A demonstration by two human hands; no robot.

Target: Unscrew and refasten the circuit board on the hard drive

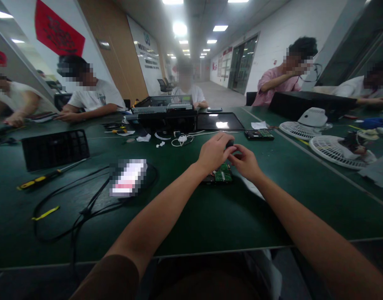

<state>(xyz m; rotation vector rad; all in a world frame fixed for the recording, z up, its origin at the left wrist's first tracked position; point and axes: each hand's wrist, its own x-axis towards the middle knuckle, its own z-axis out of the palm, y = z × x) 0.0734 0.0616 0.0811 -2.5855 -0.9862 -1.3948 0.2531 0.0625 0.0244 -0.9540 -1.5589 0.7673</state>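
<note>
My left hand (214,151) is closed, with a small dark rounded object (230,143) between its fingers. What kind of thing it is cannot be made out. Close against it, my right hand (246,161) has its thumb and fingers pinched together just under that object. Anything in this pinch is too small to see. Below both hands, a device with a bare green circuit board (223,174) lies on the green tabletop, partly covered by my left hand and wrist. A pale sheet (253,187) lies beside my right forearm.
To the left are a lit phone (128,178), black cables (85,211), a yellow-black screwdriver (43,180) and a black panel (56,149). An opened metal case (166,114), flat dark screen (221,121) and second board (259,134) sit ahead. White fan parts (331,150) lie right. Several people sit around.
</note>
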